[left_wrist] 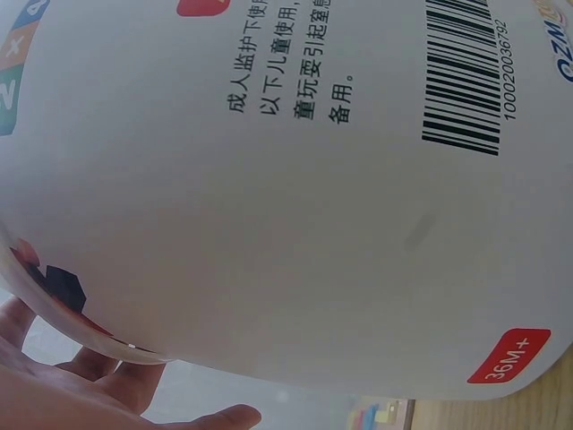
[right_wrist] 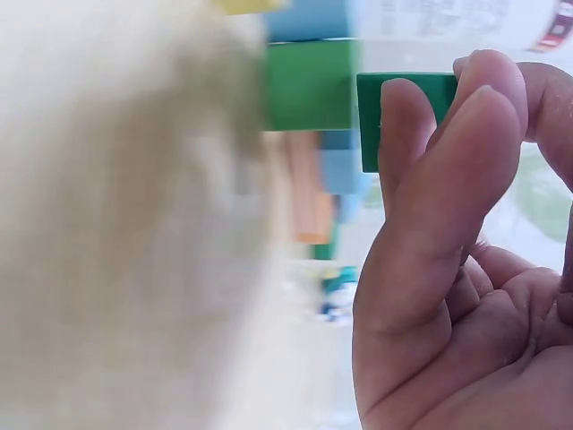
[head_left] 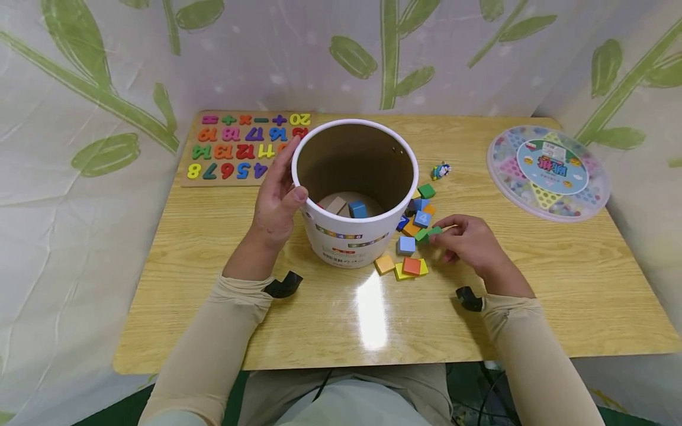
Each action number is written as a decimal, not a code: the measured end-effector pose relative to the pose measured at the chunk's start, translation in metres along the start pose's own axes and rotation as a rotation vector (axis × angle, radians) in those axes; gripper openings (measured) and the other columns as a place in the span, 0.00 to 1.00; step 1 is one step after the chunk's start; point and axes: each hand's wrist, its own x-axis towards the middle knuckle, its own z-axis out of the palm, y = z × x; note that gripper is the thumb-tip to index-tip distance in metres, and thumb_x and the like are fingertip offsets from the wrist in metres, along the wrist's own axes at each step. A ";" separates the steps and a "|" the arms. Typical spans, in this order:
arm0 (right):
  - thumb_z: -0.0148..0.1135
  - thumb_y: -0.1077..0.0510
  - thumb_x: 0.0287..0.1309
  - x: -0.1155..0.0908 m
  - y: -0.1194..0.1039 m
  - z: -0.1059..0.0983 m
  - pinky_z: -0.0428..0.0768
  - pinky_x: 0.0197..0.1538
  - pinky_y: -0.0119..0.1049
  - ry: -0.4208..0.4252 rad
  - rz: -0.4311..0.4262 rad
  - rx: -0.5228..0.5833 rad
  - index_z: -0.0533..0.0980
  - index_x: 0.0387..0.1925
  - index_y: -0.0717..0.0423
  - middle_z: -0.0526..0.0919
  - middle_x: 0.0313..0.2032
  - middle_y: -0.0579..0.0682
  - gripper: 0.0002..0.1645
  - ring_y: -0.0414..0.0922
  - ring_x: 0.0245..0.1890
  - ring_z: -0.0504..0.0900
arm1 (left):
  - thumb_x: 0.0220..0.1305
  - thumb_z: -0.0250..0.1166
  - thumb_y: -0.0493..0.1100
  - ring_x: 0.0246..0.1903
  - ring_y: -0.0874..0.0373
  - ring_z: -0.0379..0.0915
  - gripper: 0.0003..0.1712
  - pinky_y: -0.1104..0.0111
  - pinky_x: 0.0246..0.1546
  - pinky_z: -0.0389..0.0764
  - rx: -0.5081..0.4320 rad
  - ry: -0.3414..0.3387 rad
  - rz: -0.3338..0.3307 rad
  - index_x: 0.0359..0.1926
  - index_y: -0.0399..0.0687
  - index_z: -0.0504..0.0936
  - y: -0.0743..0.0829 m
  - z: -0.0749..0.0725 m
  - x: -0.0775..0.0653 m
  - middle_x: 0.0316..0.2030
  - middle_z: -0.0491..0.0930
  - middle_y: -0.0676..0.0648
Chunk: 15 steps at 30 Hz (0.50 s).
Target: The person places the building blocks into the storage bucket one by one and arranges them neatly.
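Nearest the person, just off the front right of the white bucket [head_left: 343, 245], lie an orange block [head_left: 384, 264] and two yellow pieces [head_left: 401, 273] with a red-orange block [head_left: 412, 266] over them. A little farther, right of the bucket, sits a light-blue block [head_left: 406, 245], and beyond it the right hand [head_left: 466, 242] pinches a thin green block [head_left: 436, 231] between thumb and fingers, just above or against another green piece [head_left: 421, 236]; which of the two, I cannot tell. The left hand [head_left: 275, 201] holds the bucket at its left rim, thumb toward the near side, fingers spread along the far side. Within the bucket, on its floor, are a tan block [head_left: 336, 205] and a blue block [head_left: 359, 209]; the near wall may hide more. Sorting looks to be partway along: some blocks lie inside the bucket, one is in the fingers, and a good dozen or so remain outside. Among these, along the bucket's right side, are a numbered blue block [head_left: 422, 219] and a farther green block [head_left: 426, 190]. Past them stands a small figure [head_left: 441, 171]; well right of the bucket lies a round patterned case [head_left: 551, 168], and behind its left side a number board [head_left: 213, 183].
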 end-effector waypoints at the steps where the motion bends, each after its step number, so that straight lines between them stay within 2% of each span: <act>1: 0.70 0.50 0.51 -0.003 -0.004 -0.002 0.83 0.29 0.44 0.002 -0.015 -0.003 0.74 0.49 0.59 0.81 0.32 0.63 0.26 0.50 0.19 0.79 | 0.56 0.64 0.64 0.63 0.37 0.55 0.49 0.42 0.58 0.64 0.002 0.000 -0.001 0.71 0.47 0.57 0.000 0.000 0.000 0.65 0.61 0.38; 9: 0.65 0.54 0.57 -0.023 -0.049 -0.016 0.82 0.26 0.44 0.046 -0.150 -0.004 0.74 0.48 0.59 0.84 0.29 0.53 0.20 0.50 0.18 0.77 | 0.56 0.63 0.64 0.63 0.38 0.55 0.48 0.52 0.59 0.68 0.006 0.001 -0.014 0.71 0.49 0.58 0.001 0.000 0.000 0.65 0.61 0.39; 15: 0.65 0.56 0.57 -0.039 -0.092 -0.022 0.81 0.24 0.43 0.047 -0.289 0.002 0.75 0.46 0.58 0.83 0.26 0.53 0.17 0.50 0.16 0.76 | 0.55 0.64 0.65 0.64 0.39 0.55 0.50 0.54 0.59 0.69 -0.003 0.007 -0.026 0.71 0.47 0.57 0.003 0.001 0.000 0.65 0.60 0.40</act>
